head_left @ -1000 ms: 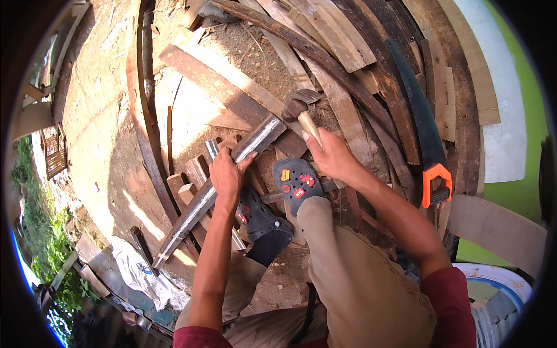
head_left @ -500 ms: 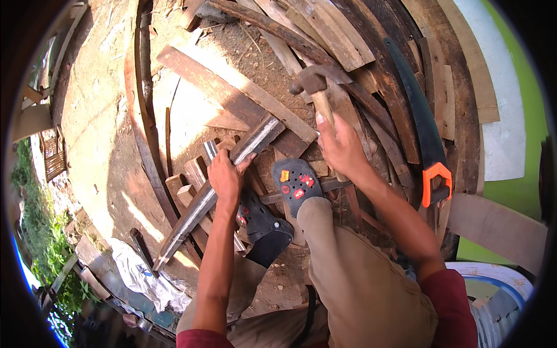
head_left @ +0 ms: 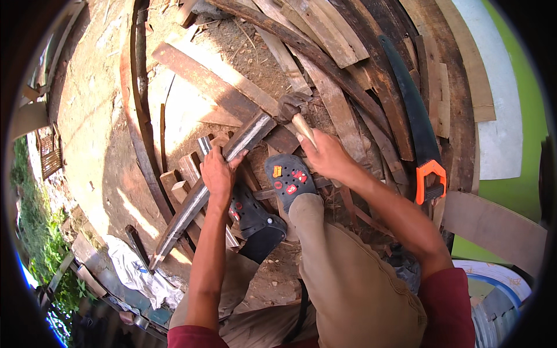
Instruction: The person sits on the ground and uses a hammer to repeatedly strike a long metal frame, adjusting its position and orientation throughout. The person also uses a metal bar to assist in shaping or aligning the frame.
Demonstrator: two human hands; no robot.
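Observation:
My left hand (head_left: 218, 175) is wrapped round a long dark wooden beam (head_left: 185, 214) with a white stripe along its upper face. The beam slants from lower left up to the right, over shorter wood pieces near my feet. In my right hand (head_left: 326, 155) is a hammer (head_left: 304, 129), gripped by its pale wooden handle. Its slightly blurred head is right at the beam's upper end; whether the two touch, I cannot tell. Beyond that end a wide brown board (head_left: 203, 78) lies on the ground.
Old planks (head_left: 348, 104) are stacked at the right, with a handsaw (head_left: 430, 182) with an orange handle lying on them. My feet, in dark clogs (head_left: 290, 178), are close to the beam. A white sack (head_left: 136, 269) lies at the lower left, a blue-rimmed container (head_left: 493, 275) at the lower right.
The hammer has come down and to the left, from raised beyond the beam to its upper end. My left hand still grips the beam in much the same place.

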